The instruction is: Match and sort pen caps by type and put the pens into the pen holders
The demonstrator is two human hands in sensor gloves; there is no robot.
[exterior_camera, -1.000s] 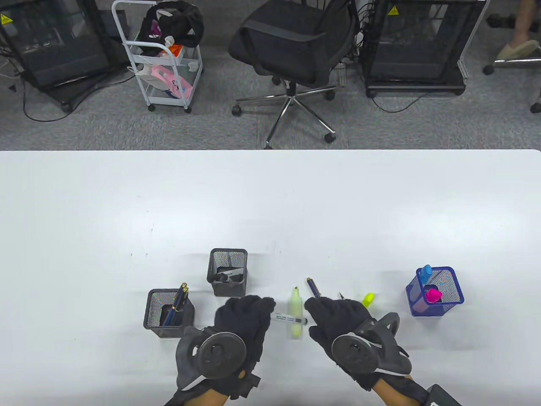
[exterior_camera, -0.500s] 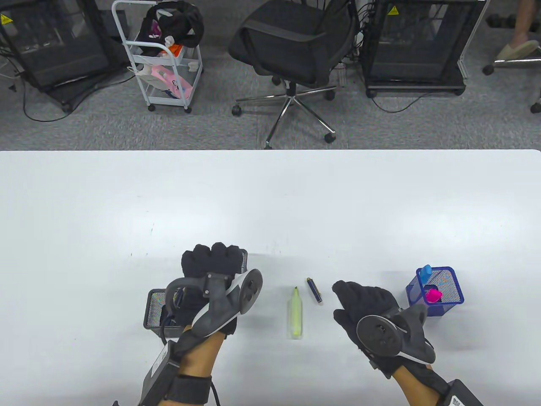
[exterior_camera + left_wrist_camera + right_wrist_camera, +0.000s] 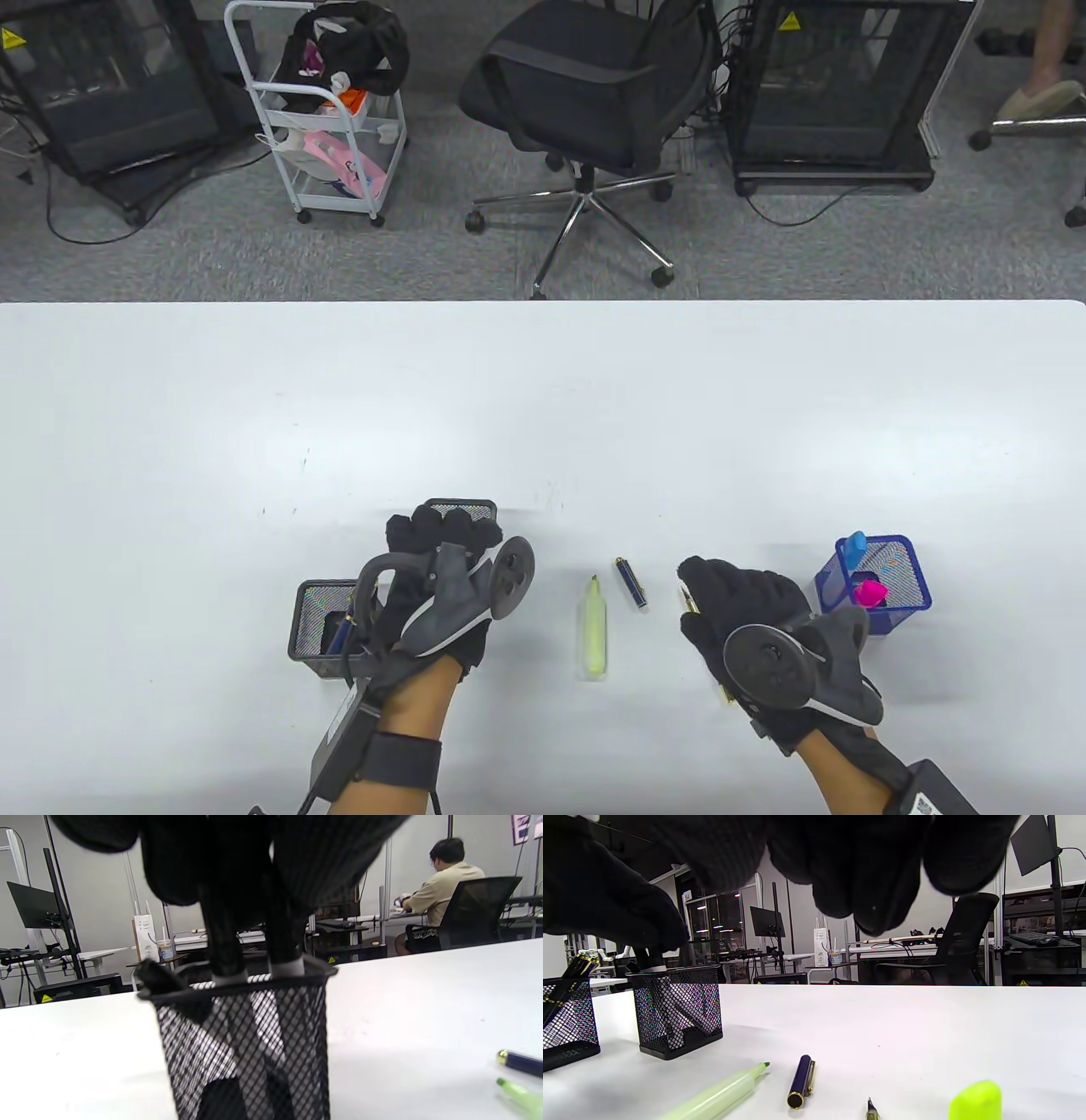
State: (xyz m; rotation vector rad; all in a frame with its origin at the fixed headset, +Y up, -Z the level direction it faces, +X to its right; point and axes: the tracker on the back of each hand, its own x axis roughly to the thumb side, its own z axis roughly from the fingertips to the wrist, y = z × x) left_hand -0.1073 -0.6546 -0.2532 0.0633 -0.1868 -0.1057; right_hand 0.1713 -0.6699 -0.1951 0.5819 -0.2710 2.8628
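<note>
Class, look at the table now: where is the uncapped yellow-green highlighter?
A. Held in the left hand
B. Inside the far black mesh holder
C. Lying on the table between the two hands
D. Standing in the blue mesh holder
C: the yellow-green highlighter lies flat on the white table, between the left hand and right hand, touched by neither.

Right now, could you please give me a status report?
Left grip holds white marker inside rear mesh holder. Right grip empty, above uncapped fountain pen. Yellow highlighter, navy cap lie loose; nothing blocking.
</note>
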